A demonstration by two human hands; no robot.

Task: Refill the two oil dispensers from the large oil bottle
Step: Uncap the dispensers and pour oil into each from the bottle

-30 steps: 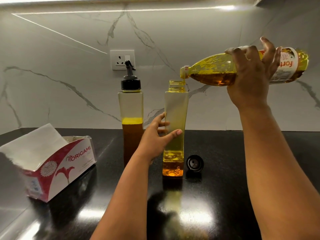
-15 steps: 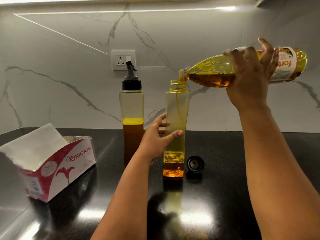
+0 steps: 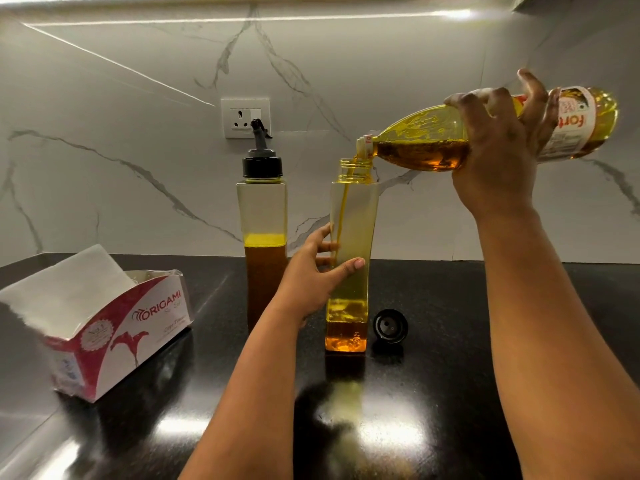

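My right hand (image 3: 498,150) grips the large oil bottle (image 3: 433,143), tilted almost flat with its mouth over the neck of the uncapped dispenser (image 3: 353,209). A thin stream of oil runs down inside this dispenser, which holds a low layer of oil. My left hand (image 3: 315,275) holds the dispenser at mid-height, thumb across its front. Its black cap (image 3: 390,325) lies on the counter just to the right. The second dispenser (image 3: 262,216) stands to the left, capped with a black spout, about half full.
An opened red and white tissue box (image 3: 117,327) lies on the black glossy counter (image 3: 433,393) at the left. A white wall socket (image 3: 242,116) sits on the marble backsplash behind the capped dispenser.
The large bottle's mouth has come down to the uncapped dispenser's neck and oil now streams into it. My left hand has kept its hold.
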